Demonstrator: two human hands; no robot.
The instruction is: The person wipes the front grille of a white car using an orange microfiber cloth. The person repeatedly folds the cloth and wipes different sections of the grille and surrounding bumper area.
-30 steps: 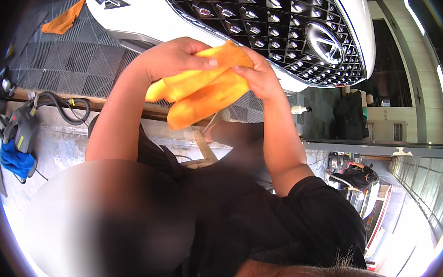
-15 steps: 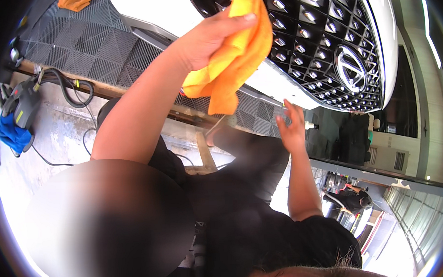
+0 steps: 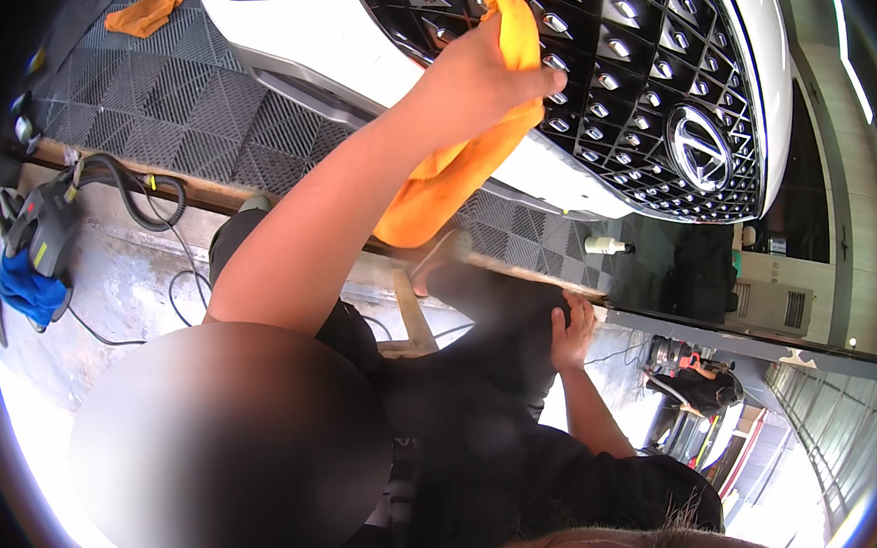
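My left hand is closed round an orange microfiber cloth, bunched at the top with the rest hanging below the wrist. The hand is in front of the black grille of a white car; I cannot tell whether the cloth touches it. The grille is studded with small chrome pieces and bears a round chrome emblem. Lower down, my right hand rests at my bent knee, holding nothing, fingers stretched out.
A small whitish bottle with a black cap lies on the grey tiled floor. Another orange cloth lies far left. A dark power machine with a hose and a blue cloth are at left. Another person is at right.
My left hand has moved right and slightly down with the cloth, its grip now more bunched. My right hand has dropped from near the bumper to my knee.
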